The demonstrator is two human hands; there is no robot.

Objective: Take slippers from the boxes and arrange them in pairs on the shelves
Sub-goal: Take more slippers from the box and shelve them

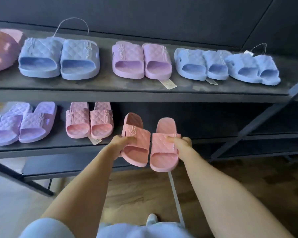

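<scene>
One pink quilted slipper (pixel 139 140) was clutched in the left grip (pixel 121 144), its twin (pixel 162 146) in the right grip (pixel 179 143).

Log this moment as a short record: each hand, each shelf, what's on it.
left hand: grips first pink slipper by its strap
right hand: grips second pink slipper by its strap
upper shelf: blue pair, pinkish-lilac pair, light-blue pair, second light-blue pair, part of a large pink slipper at far left
lower shelf: lilac pair, pink pair, bare board to their right
</scene>
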